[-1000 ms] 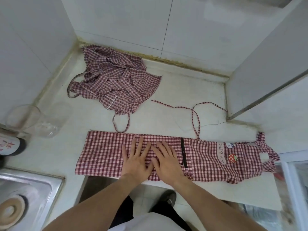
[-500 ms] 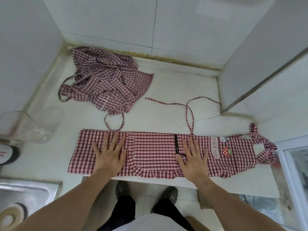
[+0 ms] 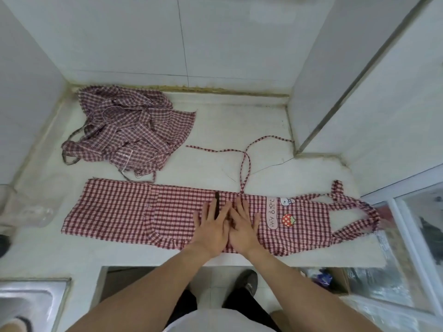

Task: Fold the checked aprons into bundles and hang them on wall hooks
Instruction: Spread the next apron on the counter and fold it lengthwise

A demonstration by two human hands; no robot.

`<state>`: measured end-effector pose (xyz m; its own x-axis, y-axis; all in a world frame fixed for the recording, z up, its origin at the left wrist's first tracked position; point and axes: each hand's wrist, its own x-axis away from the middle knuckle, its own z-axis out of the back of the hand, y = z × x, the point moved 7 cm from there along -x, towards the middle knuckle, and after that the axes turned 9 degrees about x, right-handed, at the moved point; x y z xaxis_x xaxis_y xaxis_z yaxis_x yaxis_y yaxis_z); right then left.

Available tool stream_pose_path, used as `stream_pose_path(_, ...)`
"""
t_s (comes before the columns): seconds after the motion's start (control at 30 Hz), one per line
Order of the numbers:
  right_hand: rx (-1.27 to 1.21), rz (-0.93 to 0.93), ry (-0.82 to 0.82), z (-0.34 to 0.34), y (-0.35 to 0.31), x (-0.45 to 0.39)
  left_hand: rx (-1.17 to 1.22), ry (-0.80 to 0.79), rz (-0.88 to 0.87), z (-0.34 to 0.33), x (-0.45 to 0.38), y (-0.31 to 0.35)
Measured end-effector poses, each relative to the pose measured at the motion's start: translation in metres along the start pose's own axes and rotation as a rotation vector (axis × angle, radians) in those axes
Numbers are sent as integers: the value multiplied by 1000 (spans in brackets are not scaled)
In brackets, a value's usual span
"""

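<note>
A long red-and-white checked cotton apron, folded lengthwise into a strip, is being pressed flat on the pale stone table, parallel to & close along its near edge. Both hands are being laid palm-down on the strip, right of its middle, side by side w/ thumbs touching: the left hand w/ fingers straight & slightly spread, lying across a short black bar on the cloth; the right hand likewise flat, fingers extended. Nothing is being gripped by either hand; the fabric is only being pressed down. A ruffled pocket is being shown just left of the hands. Right of the hands a white label w/ lettering, a small cartoon patch & a red strawberry patch are being displayed on the bib end, whose neck loop is being left hanging near the table's right end. Thin checked tie strings are being trailed from the strip's far edge toward the back wall. A second, crumpled checked apron is being kept in a heap at the table's back-left corner, apart from the folded one. A clear glass tumbler is lying at the left, blurred. A steel sink is being cut off at lower left
</note>
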<state>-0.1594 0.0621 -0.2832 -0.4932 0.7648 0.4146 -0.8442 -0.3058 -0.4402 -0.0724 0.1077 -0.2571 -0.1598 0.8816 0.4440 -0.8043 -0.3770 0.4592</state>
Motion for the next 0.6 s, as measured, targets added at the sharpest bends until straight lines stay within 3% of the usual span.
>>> stream_pose_path(0.07,-265,55,33,15,17,7,-76,-91,46,-24,-4,-8)
stream_pose_path(0.13,-317,122,69,32,48,19,-163,-129,60,-33,-5,-13)
stream_pose_path(0.3,89,283,-37,62,139,55,-191,-140,164,-12,-21,12)
stream_pose_path(0.37,158,221,0,78,170,63,-161,-147,226,-1,-30,24)
stream_pose_path(0.5,313,32,235,124,223,58,-181,-203,296,-5,-36,32)
stream_pose_path(0.6,352,-3,222,145,247,51,-169,-193,314,-16,-36,28)
